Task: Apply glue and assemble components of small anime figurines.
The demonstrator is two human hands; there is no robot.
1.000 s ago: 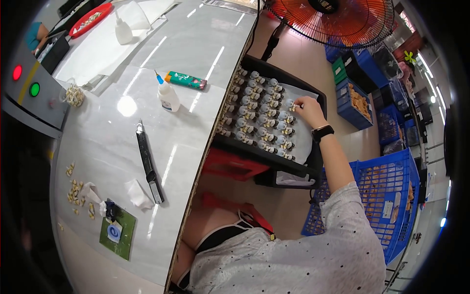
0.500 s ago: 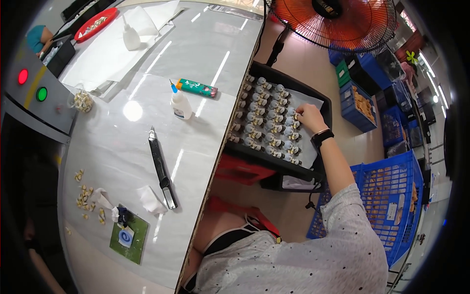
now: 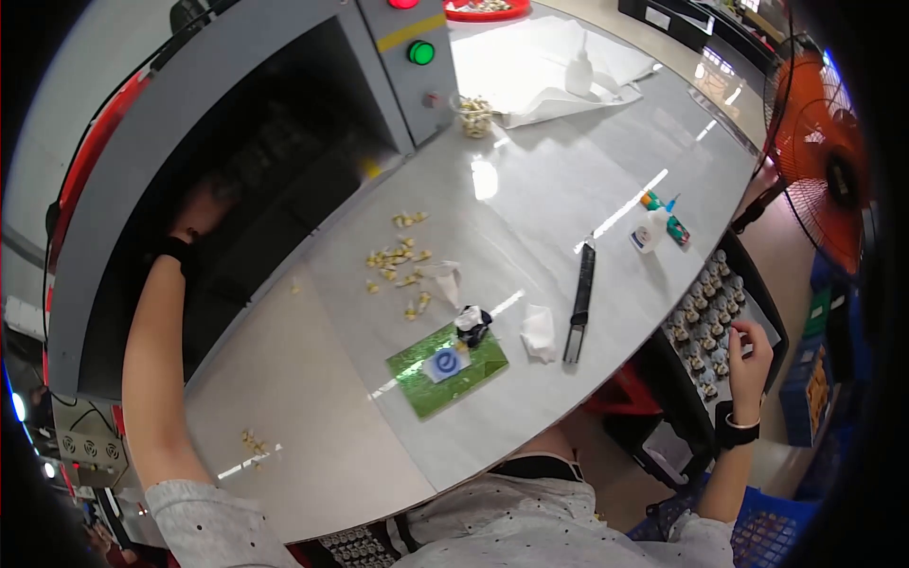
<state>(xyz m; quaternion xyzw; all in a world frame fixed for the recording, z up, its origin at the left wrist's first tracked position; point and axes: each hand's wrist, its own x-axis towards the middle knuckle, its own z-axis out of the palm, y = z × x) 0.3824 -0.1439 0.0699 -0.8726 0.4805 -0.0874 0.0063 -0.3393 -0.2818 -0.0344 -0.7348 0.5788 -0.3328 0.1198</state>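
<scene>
My left hand (image 3: 206, 206) reaches into the dark opening of a grey machine (image 3: 71, 312). Shadow and blur hide its fingers and anything they touch. Off to the right, my right hand (image 3: 751, 362) hovers over the near edge of a black tray (image 3: 772, 301). Its fingers are loosely curled, thumb apart, and I see nothing between them. Rows of small grey-headed figurines (image 3: 703, 312) stand in the tray on a white sheet.
Small yellow-white pieces (image 3: 390, 256) lie scattered on the table beside a green board (image 3: 426, 390). Black-handled tweezers (image 3: 582, 293), a crumpled tissue (image 3: 538, 333) and a white dropper bottle (image 3: 648, 233) are nearby. An orange fan (image 3: 805, 142) stands beyond the tray.
My view has swung left to the machine. My left arm now extends into its opening. My right hand has drawn back from the figurines toward the tray's near edge.
</scene>
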